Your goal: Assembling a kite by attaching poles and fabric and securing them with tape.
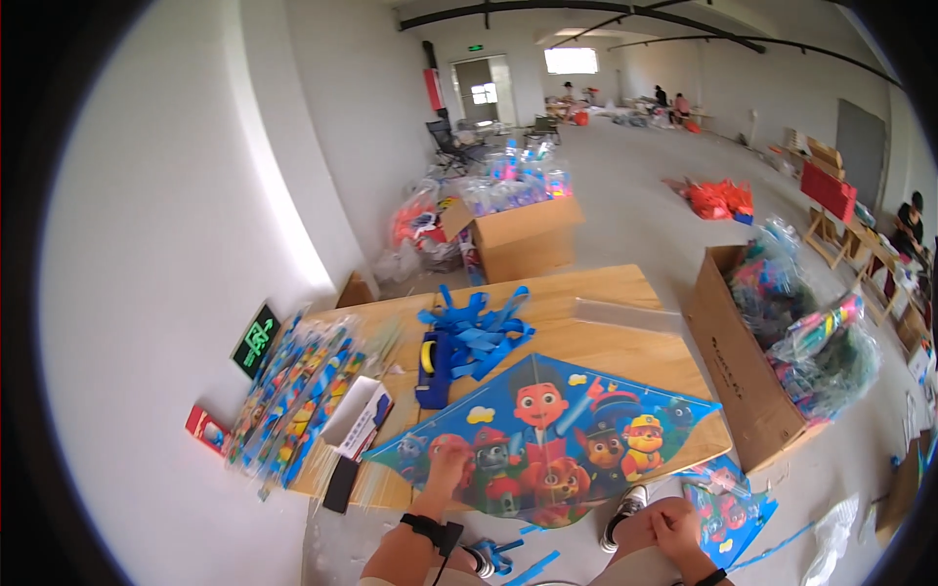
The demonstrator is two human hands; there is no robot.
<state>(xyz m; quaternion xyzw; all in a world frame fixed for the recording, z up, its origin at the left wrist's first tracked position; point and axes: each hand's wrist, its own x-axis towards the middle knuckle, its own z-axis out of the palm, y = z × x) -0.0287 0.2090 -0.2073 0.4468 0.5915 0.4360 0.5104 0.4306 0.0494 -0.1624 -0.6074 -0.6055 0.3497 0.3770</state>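
A blue kite (508, 400) printed with cartoon figures lies spread over the near part of the wooden table, its lower edge hanging toward my lap. My left hand (449, 461) rests on the kite's left part, fingers curled down against it; whatever they may pinch is too small to make out. Over my right knee is my right hand (674, 532), closed with fingertips together, apart from the kite; its contents cannot be made out. Beyond the kite sit a blue tape dispenser (432, 371) with a yellow core and a heap of blue ribbon strips (477, 327).
Left on the table (586, 283) are packed colourful bundles (293, 400), a small white box (360, 418) and a black phone-like slab (340, 485). Cartons stand behind (523, 244) and right (747, 371). Another printed kite (728, 513) lies on the floor. People sit farther off.
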